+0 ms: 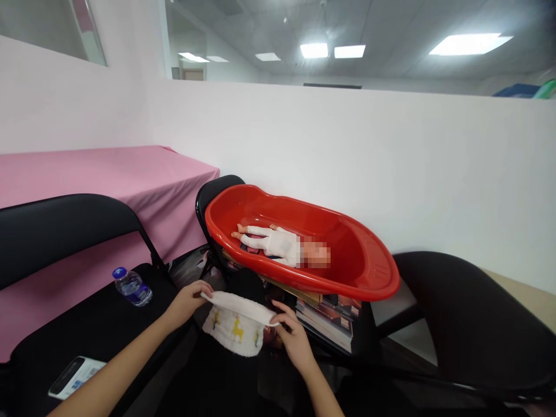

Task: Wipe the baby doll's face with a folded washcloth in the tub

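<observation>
My left hand [187, 301] and my right hand [293, 337] each pinch one end of a small white cloth [237, 325] printed with yellow deer, held spread out between them. Just beyond the cloth a red plastic baby tub [369, 272] rests tilted on a stack of books [330, 318]. Inside the tub lies a baby doll [278, 243] in white clothes, feet pointing left.
A black folding chair [65, 231] at the left holds a lying water bottle [132, 287] and a flat device [73, 377] on its seat. Another black chair back [473, 324] stands at the right. A pink-covered table [108, 174] and white partition wall [369, 162] lie behind.
</observation>
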A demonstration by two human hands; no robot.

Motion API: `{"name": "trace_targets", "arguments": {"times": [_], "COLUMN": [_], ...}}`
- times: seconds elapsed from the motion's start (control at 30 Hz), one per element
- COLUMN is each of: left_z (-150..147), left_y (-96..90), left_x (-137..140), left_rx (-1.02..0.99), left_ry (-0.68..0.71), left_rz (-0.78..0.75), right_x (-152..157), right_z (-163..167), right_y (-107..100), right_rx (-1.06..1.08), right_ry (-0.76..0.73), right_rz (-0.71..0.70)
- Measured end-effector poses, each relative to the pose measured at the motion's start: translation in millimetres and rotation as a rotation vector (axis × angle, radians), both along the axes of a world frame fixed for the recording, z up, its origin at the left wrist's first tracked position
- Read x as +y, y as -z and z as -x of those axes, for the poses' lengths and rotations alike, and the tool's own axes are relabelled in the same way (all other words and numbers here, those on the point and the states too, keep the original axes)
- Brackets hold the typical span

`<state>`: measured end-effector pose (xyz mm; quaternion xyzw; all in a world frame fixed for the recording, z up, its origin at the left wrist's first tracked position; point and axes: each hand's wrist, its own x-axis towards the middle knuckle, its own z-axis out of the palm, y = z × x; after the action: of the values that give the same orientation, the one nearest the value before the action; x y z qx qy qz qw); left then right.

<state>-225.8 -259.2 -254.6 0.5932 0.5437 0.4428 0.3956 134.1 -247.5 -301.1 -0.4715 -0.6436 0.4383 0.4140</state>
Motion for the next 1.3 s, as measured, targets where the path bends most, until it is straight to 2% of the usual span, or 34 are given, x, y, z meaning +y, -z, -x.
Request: {"name": "trace_targets", "arguments": {"times": [0.17,0.27,0.4,0.47,0.6,0.77,0.93,1.03,1.1,1.3], "left_z": [-17.4,-25.2,-24.3,-23.9,-28.5,-29.0,-22.3,-21.5,-21.3,-21.0], "left_y": [34.1,36.3,10.5,-6.7,-29.6,-31.0,-25.7,-29.0,-37.6,-81.3], "left_x": [-3.7,-3.2,-0.3,3.4,16.9,32.1,28.0,25.1,25.4,15.8], "left_rx": [0.190,0.218,0.209,0.188,0.146,0.285,0.364,0.412,0.423,0.397], "left_ry": [-0.019,-0.085,-0.148,-0.092,0.010,0.222,0.294,0.261,0.221,0.136], "left_rz": [0.028,0.042,-0.057,-0.097,-0.037,0.058,0.151,0.078,0.005,-0.287], "right_x": [-3.9,-7.4,-6.5,-2.3,10.9,22.2,16.7,12.1,12.1,12.9], "right_z": [15.1,15.6,4.2,0.8,8.3,22.8,26.2,27.0,26.1,15.9], "right_y": [27.8,29.1,11.4,0.3,-15.5,-21.3,-20.4,-26.8,-37.2,-77.8], "right_rx": [-0.151,-0.174,-0.187,-0.167,-0.095,-0.164,-0.223,-0.231,-0.197,-0.100], "right_ry": [-0.044,-0.103,-0.097,-0.078,-0.065,-0.148,-0.153,-0.158,-0.173,-0.113], "right_rz": [-0.054,-0.043,0.019,0.042,0.000,0.031,0.032,-0.005,-0.034,-0.209]}}
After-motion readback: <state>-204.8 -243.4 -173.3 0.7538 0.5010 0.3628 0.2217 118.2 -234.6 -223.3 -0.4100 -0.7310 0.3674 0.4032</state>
